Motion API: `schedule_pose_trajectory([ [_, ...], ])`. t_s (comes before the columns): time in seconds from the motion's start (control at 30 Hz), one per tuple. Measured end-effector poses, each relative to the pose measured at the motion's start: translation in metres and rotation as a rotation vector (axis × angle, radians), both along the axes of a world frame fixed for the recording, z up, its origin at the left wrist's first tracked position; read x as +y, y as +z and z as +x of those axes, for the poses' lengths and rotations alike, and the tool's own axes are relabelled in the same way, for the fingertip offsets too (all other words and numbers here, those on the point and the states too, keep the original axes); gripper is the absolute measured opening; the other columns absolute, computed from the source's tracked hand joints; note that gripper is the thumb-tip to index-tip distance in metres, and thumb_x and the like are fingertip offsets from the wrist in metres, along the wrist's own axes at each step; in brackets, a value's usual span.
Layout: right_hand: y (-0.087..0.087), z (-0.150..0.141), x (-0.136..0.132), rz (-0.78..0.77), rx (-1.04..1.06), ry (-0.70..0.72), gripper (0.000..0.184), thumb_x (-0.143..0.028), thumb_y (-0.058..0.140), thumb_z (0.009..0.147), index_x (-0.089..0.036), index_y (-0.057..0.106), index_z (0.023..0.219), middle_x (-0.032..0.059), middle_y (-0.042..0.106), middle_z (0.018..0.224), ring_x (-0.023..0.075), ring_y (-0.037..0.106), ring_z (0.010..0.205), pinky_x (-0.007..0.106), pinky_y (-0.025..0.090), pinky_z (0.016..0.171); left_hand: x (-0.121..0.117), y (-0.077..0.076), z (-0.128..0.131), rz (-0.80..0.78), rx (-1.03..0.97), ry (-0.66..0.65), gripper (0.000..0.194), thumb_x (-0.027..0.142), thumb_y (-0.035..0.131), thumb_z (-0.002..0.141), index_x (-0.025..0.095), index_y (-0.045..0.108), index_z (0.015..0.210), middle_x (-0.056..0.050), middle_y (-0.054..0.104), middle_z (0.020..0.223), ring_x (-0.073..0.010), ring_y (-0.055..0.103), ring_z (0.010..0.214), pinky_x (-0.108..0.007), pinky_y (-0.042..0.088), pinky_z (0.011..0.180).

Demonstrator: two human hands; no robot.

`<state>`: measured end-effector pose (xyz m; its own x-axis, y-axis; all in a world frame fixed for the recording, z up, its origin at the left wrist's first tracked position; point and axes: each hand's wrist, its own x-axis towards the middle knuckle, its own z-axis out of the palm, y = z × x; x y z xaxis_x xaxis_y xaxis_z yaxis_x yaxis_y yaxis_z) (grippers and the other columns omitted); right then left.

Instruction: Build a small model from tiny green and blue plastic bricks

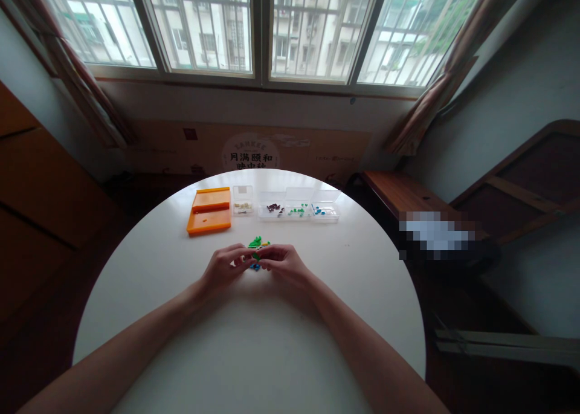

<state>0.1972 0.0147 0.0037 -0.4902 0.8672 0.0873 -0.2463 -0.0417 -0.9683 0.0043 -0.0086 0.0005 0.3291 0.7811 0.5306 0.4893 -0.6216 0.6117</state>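
Observation:
Over the middle of the white round table (235, 335), my left hand (226, 263) and my right hand (286, 260) meet around a small toy-brick model (256, 242). Green pieces stick out above the fingers, with a bit of yellow on the right. Blue pieces show below them. Fingers of both hands are closed on the model from either side, and they hide its middle. I cannot tell exactly which piece each fingertip pinches.
Behind the hands stands an open orange case (209, 222) with a small piece inside. To its right are a clear box (242, 191) of cream pieces and a clear divided box (272, 217) with dark, green and blue pieces. A wooden bench (399, 190) stands right of the table.

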Motion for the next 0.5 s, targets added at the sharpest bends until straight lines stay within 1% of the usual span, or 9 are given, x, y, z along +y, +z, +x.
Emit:
schedule_pose_trajectory([
  [0.13, 0.0003, 0.0003, 0.0, -0.007, 0.0, 0.009, 0.034, -0.031, 0.08, 0.056, -0.014, 0.072, 0.084, 0.0046, 0.069, 0.072, 0.0111, 0.058, 0.057, 0.026, 0.046, 0.057, 0.0002, 0.0004, 0.0006, 0.02, -0.016, 0.074, 0.015, 0.029, 0.065, 0.078, 0.016, 0.067, 0.086, -0.003, 0.062, 0.073, -0.0083, 0.055, 0.056, -0.018, 0.047, 0.053],
  [0.23, -0.0003, 0.0008, 0.0001, -0.004, -0.007, 0.013, 0.035, -0.031, 0.079, 0.057, -0.013, 0.072, 0.085, 0.005, 0.069, 0.072, 0.0114, 0.058, 0.057, 0.026, 0.046, 0.057, 0.0006, -0.0005, 0.0009, 0.014, -0.029, 0.074, 0.013, 0.028, 0.065, 0.078, 0.014, 0.065, 0.079, -0.003, 0.061, 0.072, -0.0078, 0.054, 0.055, -0.018, 0.047, 0.052],
  [0.37, -0.0024, 0.0007, 0.0005, -0.026, 0.013, 0.034, 0.038, -0.031, 0.079, 0.057, -0.014, 0.071, 0.09, 0.0042, 0.069, 0.07, 0.0117, 0.059, 0.058, 0.025, 0.046, 0.056, 0.001, -0.0019, 0.0009, 0.021, -0.047, 0.009, 0.01, 0.024, 0.063, 0.08, 0.014, 0.065, 0.083, -0.003, 0.061, 0.073, -0.0067, 0.054, 0.055, -0.016, 0.046, 0.051],
  [0.5, -0.0036, -0.0003, 0.0005, -0.041, 0.033, 0.029, 0.038, -0.028, 0.08, 0.056, -0.015, 0.07, 0.091, 0.0042, 0.069, 0.071, 0.0121, 0.06, 0.059, 0.025, 0.046, 0.056, 0.001, -0.0034, 0.0006, 0.036, -0.037, -0.037, 0.013, 0.022, 0.061, 0.081, 0.014, 0.066, 0.091, -0.002, 0.06, 0.071, -0.0058, 0.052, 0.052, -0.016, 0.045, 0.05],
])
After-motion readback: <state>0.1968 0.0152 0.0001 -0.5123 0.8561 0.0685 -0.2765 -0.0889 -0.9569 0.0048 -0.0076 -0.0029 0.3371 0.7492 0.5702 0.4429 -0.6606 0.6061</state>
